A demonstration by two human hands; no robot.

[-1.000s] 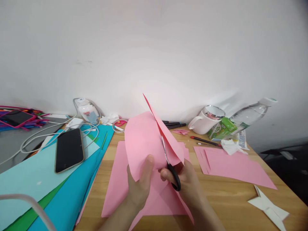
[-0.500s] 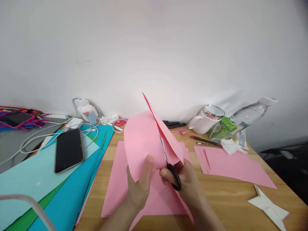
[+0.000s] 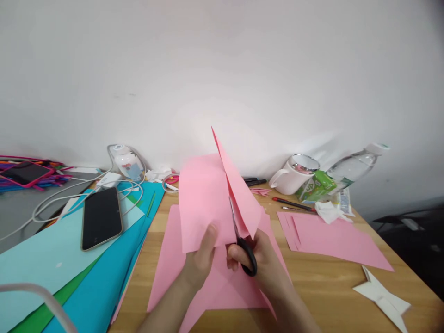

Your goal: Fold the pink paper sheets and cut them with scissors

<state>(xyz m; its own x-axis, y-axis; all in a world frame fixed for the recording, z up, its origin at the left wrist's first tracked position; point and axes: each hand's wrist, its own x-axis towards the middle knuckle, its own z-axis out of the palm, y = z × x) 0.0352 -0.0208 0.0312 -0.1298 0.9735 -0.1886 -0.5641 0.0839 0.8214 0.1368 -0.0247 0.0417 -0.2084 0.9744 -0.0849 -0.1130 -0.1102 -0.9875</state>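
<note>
A sheet of pink paper [image 3: 203, 194] is held up above the table, pinched at its lower edge by my left hand [image 3: 201, 259] with the thumb on top. My right hand [image 3: 258, 261] is closed round the black handles of a pair of scissors [image 3: 248, 254]. The blades lie in a slit in the sheet, and the strip to the right of the slit stands up at an angle. Beneath both hands lie more pink sheets [image 3: 166, 277]; my forearms cover part of them.
Blue and green papers [image 3: 93, 286] with a phone [image 3: 101, 218] and a white cable lie left. At the right are cut pink sheets [image 3: 336, 240], a folded white paper piece [image 3: 383, 296], a mug [image 3: 291, 175], a green box [image 3: 317, 186] and a tilted bottle [image 3: 355, 166]. A wall stands behind.
The sheet's left part has flattened and its near edge now lies straighter across my left thumb. My hands and the scissors have shifted slightly left in view, with the camera view shifting too.
</note>
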